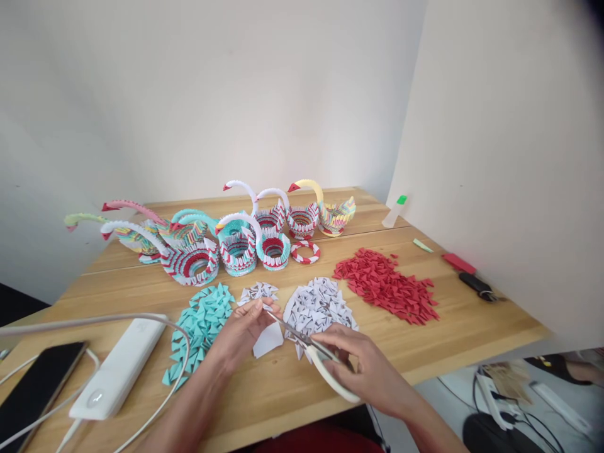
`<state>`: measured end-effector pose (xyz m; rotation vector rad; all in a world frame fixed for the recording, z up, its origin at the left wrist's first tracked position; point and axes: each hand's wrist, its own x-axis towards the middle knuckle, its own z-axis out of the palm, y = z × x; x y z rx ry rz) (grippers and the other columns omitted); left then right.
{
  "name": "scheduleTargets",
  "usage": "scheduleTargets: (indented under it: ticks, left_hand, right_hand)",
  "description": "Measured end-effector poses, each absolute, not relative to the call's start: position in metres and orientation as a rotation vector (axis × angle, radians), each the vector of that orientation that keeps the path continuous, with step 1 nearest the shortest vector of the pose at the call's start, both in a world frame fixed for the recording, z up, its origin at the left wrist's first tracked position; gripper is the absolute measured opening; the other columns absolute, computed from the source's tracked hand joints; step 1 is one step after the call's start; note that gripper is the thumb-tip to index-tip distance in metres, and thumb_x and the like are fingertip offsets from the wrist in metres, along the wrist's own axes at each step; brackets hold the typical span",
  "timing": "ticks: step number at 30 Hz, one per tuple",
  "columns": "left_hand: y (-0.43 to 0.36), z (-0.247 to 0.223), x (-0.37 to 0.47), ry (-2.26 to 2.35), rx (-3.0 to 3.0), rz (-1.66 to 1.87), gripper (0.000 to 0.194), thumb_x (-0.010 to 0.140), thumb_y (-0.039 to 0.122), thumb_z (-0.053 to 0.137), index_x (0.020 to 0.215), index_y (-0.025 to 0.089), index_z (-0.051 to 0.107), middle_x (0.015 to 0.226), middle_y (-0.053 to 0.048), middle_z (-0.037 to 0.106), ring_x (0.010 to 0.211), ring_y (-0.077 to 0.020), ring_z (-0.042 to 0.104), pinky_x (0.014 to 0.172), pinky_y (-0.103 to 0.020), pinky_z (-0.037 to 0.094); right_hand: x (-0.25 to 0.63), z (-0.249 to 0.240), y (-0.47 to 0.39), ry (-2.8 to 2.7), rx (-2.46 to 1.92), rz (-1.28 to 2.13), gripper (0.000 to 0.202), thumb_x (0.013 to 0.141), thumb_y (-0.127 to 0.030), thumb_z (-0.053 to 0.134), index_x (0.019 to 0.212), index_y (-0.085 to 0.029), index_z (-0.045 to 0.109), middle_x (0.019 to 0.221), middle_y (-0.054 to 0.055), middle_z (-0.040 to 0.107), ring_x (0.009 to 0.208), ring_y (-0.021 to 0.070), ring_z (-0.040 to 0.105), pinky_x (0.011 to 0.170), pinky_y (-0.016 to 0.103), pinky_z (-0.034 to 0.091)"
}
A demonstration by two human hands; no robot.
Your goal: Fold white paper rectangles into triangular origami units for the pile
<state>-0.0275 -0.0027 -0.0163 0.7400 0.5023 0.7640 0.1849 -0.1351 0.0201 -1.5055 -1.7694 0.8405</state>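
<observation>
White-handled scissors (324, 372) are gripped in my right hand (365, 368), their blades pointing away to the left. The blade tips reach my left hand (243, 330), whose thumb and fingers pinch a small piece of white paper (267, 307). Much of that piece is covered by the fingers. Just below the blades a larger white paper sheet (267, 340) lies on the table. Around my hands are heaps of folded paper triangles: turquoise triangles (202, 321) to the left, a small white heap (257, 292) beyond, and a bigger white heap (321, 305) behind the scissors.
Several paper swans (193, 264) stand along the back, with a red-and-white paper ring (305, 251) before them. Red triangles (387, 283) cover the right side. A white power bank (117, 368), cables and a phone (40, 390) occupy the left. A black-handled tool (475, 285) lies far right.
</observation>
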Motion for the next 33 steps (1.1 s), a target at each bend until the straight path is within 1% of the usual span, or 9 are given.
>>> scheduleTargets:
  ticks: [5, 8, 13, 17, 20, 24, 27, 30, 33]
  left_hand:
    - [-0.004, -0.018, -0.028, 0.508, 0.743, 0.749, 0.022, 0.078, 0.034, 0.071, 0.089, 0.014, 0.070, 0.088, -0.008, 0.069, 0.083, -0.0211, 0.063, 0.082, -0.035, 0.046]
    - [-0.004, -0.017, -0.028, 0.526, 0.733, 0.743, 0.023, 0.076, 0.035, 0.073, 0.088, 0.015, 0.070, 0.087, -0.007, 0.070, 0.081, -0.0218, 0.063, 0.081, -0.036, 0.046]
    - [-0.004, -0.018, -0.027, 0.530, 0.742, 0.763, 0.024, 0.076, 0.034, 0.073, 0.089, 0.014, 0.070, 0.085, -0.007, 0.070, 0.082, -0.0202, 0.063, 0.084, -0.033, 0.045]
    - [-0.004, -0.017, -0.027, 0.524, 0.748, 0.759, 0.025, 0.076, 0.035, 0.073, 0.089, 0.014, 0.070, 0.085, -0.008, 0.071, 0.080, -0.0218, 0.064, 0.081, -0.035, 0.046]
    - [-0.005, -0.016, -0.026, 0.569, 0.803, 0.770, 0.028, 0.074, 0.038, 0.074, 0.088, 0.014, 0.071, 0.085, -0.009, 0.071, 0.080, -0.0226, 0.064, 0.082, -0.036, 0.046]
    - [-0.004, -0.018, -0.026, 0.719, 0.964, 0.825, 0.036, 0.069, 0.045, 0.076, 0.085, 0.013, 0.073, 0.087, -0.011, 0.072, 0.085, -0.0254, 0.063, 0.088, -0.039, 0.044]
    - [-0.002, -0.023, -0.027, 0.776, 1.004, 0.848, 0.036, 0.068, 0.045, 0.076, 0.084, 0.013, 0.074, 0.087, -0.012, 0.073, 0.088, -0.0266, 0.064, 0.090, -0.040, 0.043]
    - [0.002, -0.028, -0.027, 0.787, 0.986, 0.861, 0.035, 0.069, 0.044, 0.076, 0.083, 0.012, 0.074, 0.088, -0.012, 0.073, 0.089, -0.0267, 0.064, 0.091, -0.040, 0.043]
    - [0.004, -0.028, -0.027, 0.749, 0.908, 0.885, 0.037, 0.067, 0.044, 0.077, 0.085, 0.013, 0.073, 0.090, -0.011, 0.073, 0.088, -0.0261, 0.064, 0.089, -0.040, 0.045]
  right_hand:
    - [0.184, 0.018, -0.133, -1.767, -1.504, 0.826, 0.036, 0.082, -0.014, 0.058, 0.115, -0.026, 0.063, 0.089, 0.001, 0.061, 0.076, 0.0139, 0.055, 0.070, 0.024, 0.045]
    - [0.184, 0.019, -0.133, -1.765, -1.496, 0.810, 0.037, 0.081, -0.013, 0.058, 0.116, -0.025, 0.063, 0.089, 0.002, 0.062, 0.075, 0.0140, 0.056, 0.070, 0.024, 0.045]
    - [0.184, 0.020, -0.133, -1.778, -1.488, 0.805, 0.036, 0.081, -0.014, 0.058, 0.116, -0.024, 0.063, 0.089, 0.002, 0.063, 0.073, 0.0137, 0.056, 0.066, 0.023, 0.046]
    - [0.185, 0.020, -0.131, -1.793, -1.493, 0.793, 0.036, 0.081, -0.013, 0.058, 0.115, -0.025, 0.063, 0.089, 0.002, 0.063, 0.075, 0.0137, 0.056, 0.068, 0.022, 0.046]
    - [0.183, 0.020, -0.132, -1.804, -1.508, 0.774, 0.034, 0.082, -0.014, 0.058, 0.113, -0.026, 0.063, 0.090, 0.002, 0.062, 0.076, 0.0138, 0.057, 0.070, 0.023, 0.047]
    - [0.173, 0.011, -0.136, -1.893, -1.510, 0.570, 0.039, 0.081, -0.011, 0.054, 0.118, -0.023, 0.059, 0.095, 0.005, 0.061, 0.083, 0.0168, 0.058, 0.076, 0.028, 0.048]
    - [0.162, -0.002, -0.135, -1.993, -1.509, 0.368, 0.043, 0.081, -0.010, 0.051, 0.123, -0.020, 0.054, 0.100, 0.009, 0.059, 0.085, 0.0200, 0.059, 0.074, 0.031, 0.050]
    - [0.156, -0.006, -0.133, -2.040, -1.529, 0.272, 0.042, 0.082, -0.010, 0.050, 0.123, -0.019, 0.054, 0.098, 0.010, 0.059, 0.083, 0.0206, 0.060, 0.071, 0.031, 0.052]
    - [0.167, 0.004, -0.137, -2.028, -1.525, 0.248, 0.039, 0.086, -0.014, 0.050, 0.123, -0.022, 0.054, 0.100, 0.009, 0.060, 0.085, 0.0194, 0.061, 0.075, 0.030, 0.052]
